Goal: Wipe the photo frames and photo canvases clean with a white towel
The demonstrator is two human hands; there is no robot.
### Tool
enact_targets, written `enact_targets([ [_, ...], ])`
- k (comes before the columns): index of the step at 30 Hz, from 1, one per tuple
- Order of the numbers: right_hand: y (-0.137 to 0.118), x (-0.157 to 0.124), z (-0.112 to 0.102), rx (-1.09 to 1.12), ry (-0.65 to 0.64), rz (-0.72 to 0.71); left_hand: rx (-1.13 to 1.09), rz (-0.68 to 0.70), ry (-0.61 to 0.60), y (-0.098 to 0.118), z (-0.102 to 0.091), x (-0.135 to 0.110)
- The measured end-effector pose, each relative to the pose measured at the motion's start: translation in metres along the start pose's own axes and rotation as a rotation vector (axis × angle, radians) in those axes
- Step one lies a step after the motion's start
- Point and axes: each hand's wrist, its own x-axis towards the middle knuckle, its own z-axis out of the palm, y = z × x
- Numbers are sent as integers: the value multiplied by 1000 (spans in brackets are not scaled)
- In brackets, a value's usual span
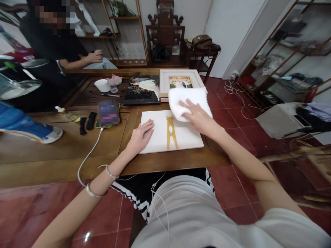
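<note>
A flat white board (155, 137) lies near the table's front edge. On its surface is a gold, two-legged piece (171, 132) with an animal-head top and an oval hole. My left hand (143, 132) rests on the board's left side, fingers stretched out over it. Above the board's far right corner, my right hand (193, 113) grips a folded white towel (192, 98). The towel covers that corner and overlaps the front of a white picture frame (165, 82) behind. Whether the towel touches the board I cannot tell.
A dark photo panel (134, 91) lies beside the frame. Further left are a white cup (102, 85), a phone (108, 113) with a charging cable (89, 156), a small bottle (68, 114) and a blue-and-white package (28, 124). Another person (57, 41) sits across the table.
</note>
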Motion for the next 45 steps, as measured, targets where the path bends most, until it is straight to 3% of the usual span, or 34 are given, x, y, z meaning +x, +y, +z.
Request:
enact_targets([
  [3, -7, 19, 32, -41, -116, -43, 2, 3, 1, 0, 0, 0],
  [5, -16, 19, 41, -55, -130, -19, 6, 4, -2, 0, 0, -1],
  [9, -45, -14, 34, -34, -179, -12, 9, 1, 2, 0, 1, -1],
  [15, -87, -76, 17, 46, -276, -142, 8, 9, -5, 0, 1, 0],
  [18, -84, -71, 19, 55, -245, -127, 7, 9, -7, -1, 1, 0],
  [25, -31, 14, 34, 50, -124, -13, 1, 15, -5, -3, 2, 0],
  [29, -29, 38, 35, 54, -128, 39, 13, 15, -8, -4, 2, 0],
  [33, -64, 18, 34, 11, -193, 47, 4, 21, 3, -4, 3, 0],
  [38, -108, -37, 21, 22, -232, -134, 9, 31, -4, -2, 2, 0],
  [41, -109, -53, 9, 99, -305, -265, 22, 38, -19, -3, 0, 1],
  [45, -80, -38, 6, 236, -271, -297, 27, 31, -40, -2, 1, 2],
])
